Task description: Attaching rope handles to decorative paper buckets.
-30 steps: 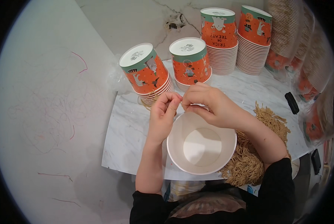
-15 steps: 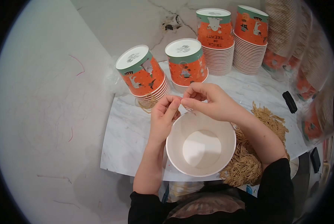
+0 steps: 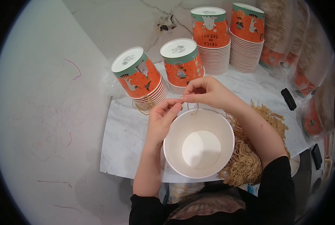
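Observation:
A white-lined paper bucket [image 3: 173,144] stands upright before me, its mouth facing up. Beyond its far rim, my left hand [image 3: 162,118] and my right hand [image 3: 210,93] meet, thumbs and fingers pinched together. A thin tan cord [image 3: 197,109] loops down from the fingers at the bucket's far rim. Both hands appear to pinch it, though the fingertips hide most of the hold. Under my right forearm lies a heap of tan cords [image 3: 246,167], beside the bucket. More loose tan cord [image 3: 147,102] hangs on the near side of the left bucket stack.
Upside-down stacks of orange-and-green paper buckets [image 3: 180,65] line the back of the marble-patterned table [image 3: 122,150]. Bagged bucket stacks [image 3: 276,33] crowd the right side. Near them lies a small black object [image 3: 288,99]. A pale wall [image 3: 44,112] with pink scribbles rises at the left.
My hands have moved slightly apart, the right one lifting a little. A loop of cord now shows below the fingers. The whole view has shifted slightly.

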`<act>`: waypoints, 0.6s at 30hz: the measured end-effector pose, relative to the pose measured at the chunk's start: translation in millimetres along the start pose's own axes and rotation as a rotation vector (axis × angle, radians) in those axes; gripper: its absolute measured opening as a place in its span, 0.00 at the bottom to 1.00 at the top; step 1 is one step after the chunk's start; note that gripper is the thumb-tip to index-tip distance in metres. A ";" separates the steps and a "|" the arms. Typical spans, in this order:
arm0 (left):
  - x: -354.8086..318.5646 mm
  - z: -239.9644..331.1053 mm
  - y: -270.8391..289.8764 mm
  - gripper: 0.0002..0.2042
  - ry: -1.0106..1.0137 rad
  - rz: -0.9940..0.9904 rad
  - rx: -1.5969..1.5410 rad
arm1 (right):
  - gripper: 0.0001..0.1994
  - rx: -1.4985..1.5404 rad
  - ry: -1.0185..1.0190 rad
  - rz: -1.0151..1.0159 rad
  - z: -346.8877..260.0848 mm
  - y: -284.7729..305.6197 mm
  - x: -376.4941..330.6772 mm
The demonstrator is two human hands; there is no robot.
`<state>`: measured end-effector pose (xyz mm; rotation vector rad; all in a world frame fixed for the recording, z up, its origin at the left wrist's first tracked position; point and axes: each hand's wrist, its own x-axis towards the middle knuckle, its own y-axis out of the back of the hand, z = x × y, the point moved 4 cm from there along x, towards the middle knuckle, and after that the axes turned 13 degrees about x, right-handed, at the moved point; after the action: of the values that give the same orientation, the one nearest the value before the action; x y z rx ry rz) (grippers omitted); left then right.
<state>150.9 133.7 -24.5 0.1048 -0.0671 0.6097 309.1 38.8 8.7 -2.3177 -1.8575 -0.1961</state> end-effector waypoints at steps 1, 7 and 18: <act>-0.1 -2.4 0.4 0.07 -0.002 0.013 0.008 | 0.07 0.029 -0.025 -0.005 5.6 1.9 1.5; 3.7 -15.1 1.4 0.07 0.204 -0.029 -0.378 | 0.05 0.323 -0.283 -0.070 35.1 -1.3 6.8; 12.8 -41.0 -0.9 0.07 0.336 -0.084 -0.658 | 0.04 0.716 -0.540 -0.002 57.0 -11.0 7.2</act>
<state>163.2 145.1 -64.1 -0.6280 0.0647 0.4893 299.9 59.9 -45.1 -1.9417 -1.7110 1.0128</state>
